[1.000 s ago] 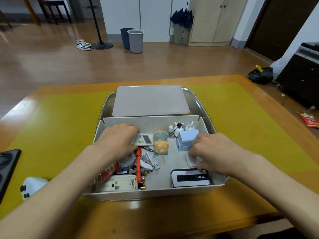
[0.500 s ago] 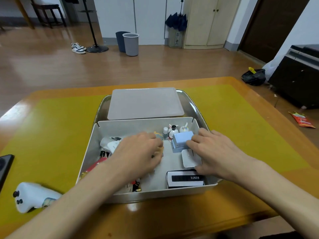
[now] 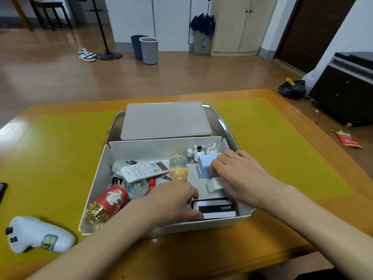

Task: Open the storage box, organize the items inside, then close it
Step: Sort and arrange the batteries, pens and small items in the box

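Left hand (image 3: 173, 201) fingers curled at black-and-white "BENTE" case (image 3: 217, 208); grasp unclear. Right hand (image 3: 240, 176) fingers rest relaxed on pale-blue plastic block (image 3: 204, 165). Advise sliding each squarely against the white storage box (image 3: 94, 184) wall.

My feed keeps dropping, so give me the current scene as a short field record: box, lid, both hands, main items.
box: white storage box, open, sitting on a metal tray
lid: grey lid, off, lying flat behind the box
left hand: left hand inside the box, touching the black-and-white case
right hand: right hand, fingers on the light blue box
items left side: remote control, red bottle
items centre: bear figurine
outside the box: white controller on the yellow mat
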